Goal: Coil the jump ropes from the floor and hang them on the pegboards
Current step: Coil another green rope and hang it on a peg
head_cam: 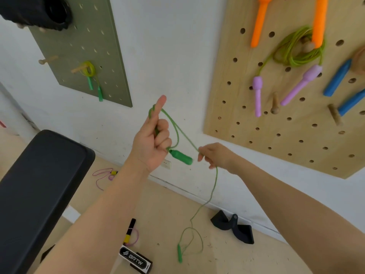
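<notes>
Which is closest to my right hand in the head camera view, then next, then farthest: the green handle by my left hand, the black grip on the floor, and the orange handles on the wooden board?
From the right hand:
1. Green handle, just left of it.
2. Black grip, on the floor below.
3. Orange handles, high on the wooden board.

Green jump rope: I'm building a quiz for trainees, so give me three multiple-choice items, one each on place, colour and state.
1. Where is the green jump rope's far handle?
A on the floor
B on a peg
C on the bench

2. What colour are the handles hanging lowest under the coil on the wooden pegboard?
A black
B purple
C yellow

3. What is the left hand doing?
A resting open
B touching the wall
C gripping the rope

A: it lies on the floor. B: purple handles dangle there. C: its fingers curl round the rope.
</notes>
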`<state>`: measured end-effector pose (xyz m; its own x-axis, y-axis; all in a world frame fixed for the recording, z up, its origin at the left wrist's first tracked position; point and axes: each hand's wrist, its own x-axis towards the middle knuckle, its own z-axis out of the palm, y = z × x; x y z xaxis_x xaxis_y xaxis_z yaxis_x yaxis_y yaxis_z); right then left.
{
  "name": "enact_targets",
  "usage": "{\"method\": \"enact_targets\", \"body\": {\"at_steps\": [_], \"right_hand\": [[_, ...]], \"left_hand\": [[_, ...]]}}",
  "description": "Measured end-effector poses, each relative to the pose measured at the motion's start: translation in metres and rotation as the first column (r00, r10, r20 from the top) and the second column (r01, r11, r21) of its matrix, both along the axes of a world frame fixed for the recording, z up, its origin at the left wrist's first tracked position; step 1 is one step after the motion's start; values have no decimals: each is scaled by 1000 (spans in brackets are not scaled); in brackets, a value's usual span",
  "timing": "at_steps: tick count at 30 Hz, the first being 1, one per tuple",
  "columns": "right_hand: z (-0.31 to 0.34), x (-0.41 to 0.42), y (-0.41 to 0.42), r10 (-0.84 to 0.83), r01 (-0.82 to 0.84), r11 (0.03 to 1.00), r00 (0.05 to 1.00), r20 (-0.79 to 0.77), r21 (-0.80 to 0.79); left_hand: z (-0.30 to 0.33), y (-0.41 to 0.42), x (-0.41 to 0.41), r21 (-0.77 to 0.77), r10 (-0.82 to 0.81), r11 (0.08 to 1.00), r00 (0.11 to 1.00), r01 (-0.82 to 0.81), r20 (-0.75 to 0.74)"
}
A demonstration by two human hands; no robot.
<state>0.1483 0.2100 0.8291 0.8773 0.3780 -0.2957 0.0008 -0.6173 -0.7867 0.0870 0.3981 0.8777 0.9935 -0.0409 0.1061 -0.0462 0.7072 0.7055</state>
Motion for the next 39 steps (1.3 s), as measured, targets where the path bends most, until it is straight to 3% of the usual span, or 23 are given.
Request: {"method": "enact_targets", "body": {"at_steps": [1,3,5,8,11,13,16,19,20,22,25,27,29,31,33,36,39], "right_hand": [[-1,-4,6,100,-93,986,994,48,-140],[5,-14,21,351,-268,868,926,136,-418],[17,-27,38,533,-400,735,840,102,-548],[44,-46,56,671,-520,640,737,82,-565],[80,-46,55,632,-502,727,756,171,-468],[96,-36,44,525,-431,833,813,252,-346],[92,-16,30,252,-259,965,891,377,-34],[65,-5,27,-91,-3,961,941,326,277],[54,-5,27,-103,25,964,953,285,265],[35,-12,31,31,-57,989,981,189,136],[25,-28,42,203,-202,979,976,81,-26],[27,-37,48,355,-342,916,934,29,-209],[34,-48,52,516,-504,776,853,-78,-378],[47,-55,54,611,-589,681,785,-105,-436],[63,-53,54,662,-592,688,749,28,-420],[78,-38,48,465,-401,882,823,327,-247],[79,-21,35,71,-131,983,916,395,126]], "left_hand": [[-1,0,3,49,34,998,999,-34,-5],[-7,0,7,180,70,982,997,-63,-29],[-20,0,10,367,60,929,998,-43,-37],[-40,0,14,727,22,687,1000,-8,-10],[-59,6,13,854,28,518,997,41,-65],[-60,11,6,849,-4,518,992,107,-123],[-50,8,-12,652,-138,718,969,242,-207],[-29,-5,-28,458,-264,837,955,298,-138],[-22,-9,-29,391,-292,868,951,308,-101],[-9,-11,-27,277,-312,908,949,314,-53],[-6,-5,-15,277,-165,945,985,172,-51],[-13,1,-7,332,-40,941,997,61,-70],[-25,7,0,418,21,908,994,25,-106],[-37,11,5,625,91,780,988,8,-126],[-46,12,5,778,122,627,984,27,-133],[-47,11,-4,801,11,584,986,128,-165],[-32,4,-19,693,-204,662,958,285,-199]]}}
